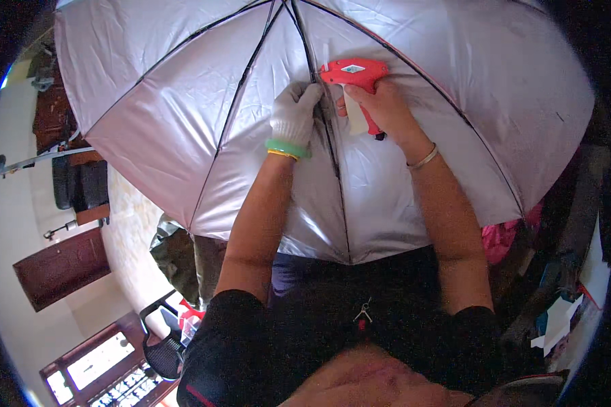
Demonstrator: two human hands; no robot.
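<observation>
An open umbrella (400, 197) spreads before me, its silvery inner side up, dark ribs meeting at the top edge. My left hand (294, 112), in a white knit glove with a green band at the wrist, is closed at the middle umbrella rib (330, 139), thumb and finger pinching there. My bare right hand (387, 112) grips a red tagging gun (356, 70) by its handle. The gun's nose points left at the rib, close to the gloved fingertips. A pale strip stands up from the gun. Something cream-coloured (354, 115) shows beside its handle; its kind is unclear.
Pink fabric (499, 241) shows under the umbrella's right edge. Dark cloth (176, 261) lies beyond its lower left edge. A black chair (163, 356) stands at the lower left. A brown door (64, 268) and a dark seat (81, 186) are farther left.
</observation>
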